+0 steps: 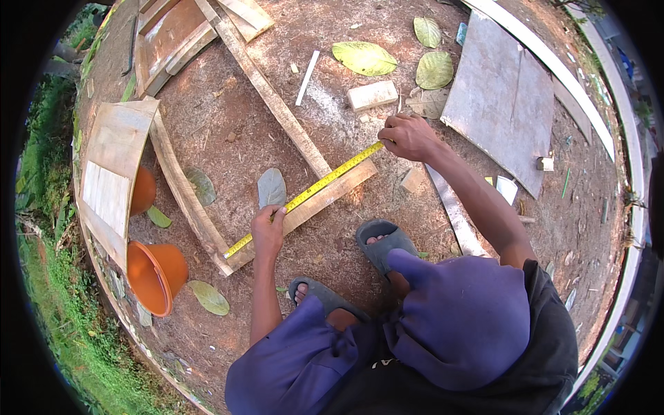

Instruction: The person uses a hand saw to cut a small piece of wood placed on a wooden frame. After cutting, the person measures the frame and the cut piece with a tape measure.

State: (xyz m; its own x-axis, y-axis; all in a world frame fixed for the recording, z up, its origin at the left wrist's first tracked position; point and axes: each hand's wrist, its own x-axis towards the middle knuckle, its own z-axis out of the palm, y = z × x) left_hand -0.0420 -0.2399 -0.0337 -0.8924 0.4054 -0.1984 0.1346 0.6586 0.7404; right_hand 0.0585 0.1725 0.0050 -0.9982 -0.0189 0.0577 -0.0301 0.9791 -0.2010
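Note:
A yellow tape measure [332, 177] is stretched at a slant above a short wooden board [330, 196] on the ground. My left hand [267, 232] is closed on the blade near its left end, thumb on top. The blade's tip reaches past that hand to the board's left end. My right hand [409, 137] is closed round the other end of the tape, beyond the board's right end; whether the case is inside my fist is hidden. Two long wooden strips, one on the left [185, 183] and one in the middle [268, 88], run up to the board.
Two orange pots [176, 268] [144, 190] are by a leaning plywood sheet [131, 131] at left. A wooden frame [181, 41] lies far left. A grey panel [494, 90] lies at right, a wood block [372, 95] ahead. Large leaves [364, 58] dot the soil.

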